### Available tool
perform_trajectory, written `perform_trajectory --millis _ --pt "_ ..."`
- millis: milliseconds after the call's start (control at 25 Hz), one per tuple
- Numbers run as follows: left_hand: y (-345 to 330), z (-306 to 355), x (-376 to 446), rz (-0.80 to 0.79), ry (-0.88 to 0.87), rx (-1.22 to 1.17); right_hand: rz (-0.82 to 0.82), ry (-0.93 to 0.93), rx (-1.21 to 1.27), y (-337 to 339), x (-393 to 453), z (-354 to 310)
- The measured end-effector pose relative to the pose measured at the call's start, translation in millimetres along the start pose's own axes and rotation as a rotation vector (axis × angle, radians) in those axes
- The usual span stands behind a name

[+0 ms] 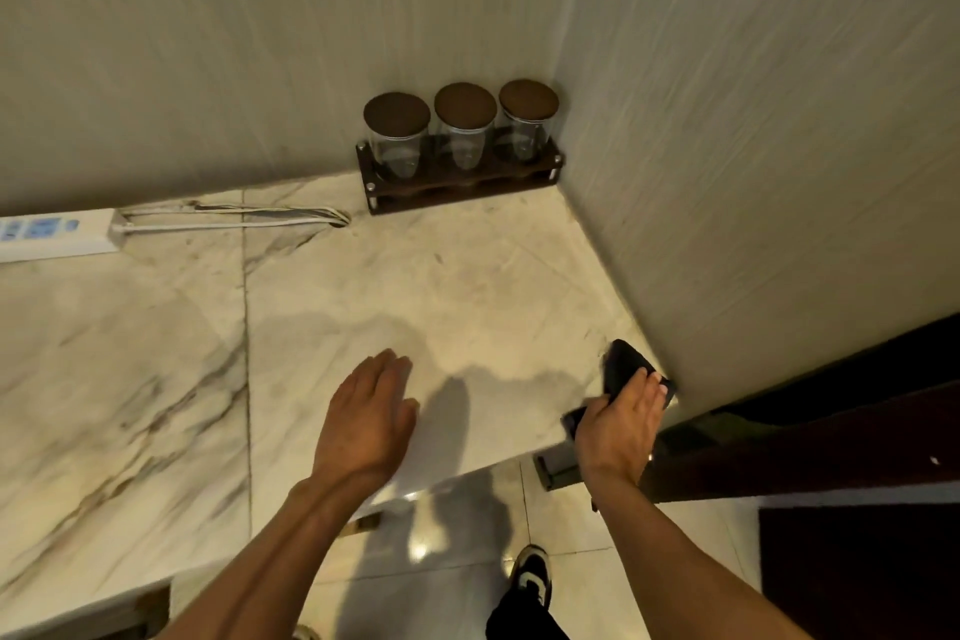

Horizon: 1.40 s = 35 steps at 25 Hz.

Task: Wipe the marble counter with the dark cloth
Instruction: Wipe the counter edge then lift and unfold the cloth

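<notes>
The marble counter (395, 286) is pale with grey veins and fills the middle of the view. A dark cloth (621, 366) lies on its near right corner, close against the right wall. My right hand (621, 424) presses flat on the cloth, fingers over it and thumb at its left edge. My left hand (366, 418) hovers flat over the counter's front part, fingers together and holding nothing. A damp-looking patch shows on the marble just beyond my left hand.
A dark wooden rack (460, 182) with three lidded glass jars (464, 127) stands in the far corner. A white power strip (54, 234) with cables (234, 216) lies at the far left. Walls bound the back and right. Below are a tiled floor and a shoe (530, 577).
</notes>
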<state>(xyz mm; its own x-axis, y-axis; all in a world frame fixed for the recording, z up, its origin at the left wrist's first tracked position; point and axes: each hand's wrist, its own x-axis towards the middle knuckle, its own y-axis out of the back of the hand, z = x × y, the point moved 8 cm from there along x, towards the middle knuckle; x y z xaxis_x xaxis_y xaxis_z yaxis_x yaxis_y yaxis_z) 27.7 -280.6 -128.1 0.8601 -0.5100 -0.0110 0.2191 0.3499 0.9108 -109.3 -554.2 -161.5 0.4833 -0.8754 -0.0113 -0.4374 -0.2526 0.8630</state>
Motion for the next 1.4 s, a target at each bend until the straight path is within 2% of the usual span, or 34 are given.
perform_trajectory --millis 200,320,400,480,560,640,720,840,1040,1200,1320,1400 --pt "-7 0 -39 -0.086 0.023 -0.041 -0.058 0.0 0.046 3 -20 14" --pt "-9 9 -49 -0.091 -0.001 -0.112 -0.141 -0.072 0.208 8 -36 20" --pt "-7 19 -50 -0.095 0.005 -0.206 -0.244 -0.244 0.418 14 -50 21" --pt "-2 29 -50 -0.102 0.033 -0.342 -0.37 -0.471 0.737 17 -71 19" --pt "4 40 -48 -0.145 0.096 -0.484 -0.563 -0.7 1.102 16 -97 11" --pt "8 48 -47 -0.233 0.202 -0.623 -0.794 -0.836 1.266 19 -124 -2" --pt "10 52 -50 -0.346 0.31 -0.74 -0.991 -0.831 1.262 23 -147 -20" --pt "15 48 -63 -0.479 0.452 -0.951 -1.172 -0.781 1.241 25 -165 -45" --pt "37 35 -83 -0.606 0.549 -1.253 -1.435 -0.771 1.255 34 -183 -97" --pt "54 12 -86 -0.469 0.536 -1.365 -1.505 -0.791 1.284 34 -191 -122" --pt "60 -10 -90 -0.36 0.534 -1.376 -1.407 -0.71 1.232 28 -185 -127" --pt "62 -27 -96 -0.277 0.575 -1.41 -1.36 -0.575 1.064 21 -181 -126"
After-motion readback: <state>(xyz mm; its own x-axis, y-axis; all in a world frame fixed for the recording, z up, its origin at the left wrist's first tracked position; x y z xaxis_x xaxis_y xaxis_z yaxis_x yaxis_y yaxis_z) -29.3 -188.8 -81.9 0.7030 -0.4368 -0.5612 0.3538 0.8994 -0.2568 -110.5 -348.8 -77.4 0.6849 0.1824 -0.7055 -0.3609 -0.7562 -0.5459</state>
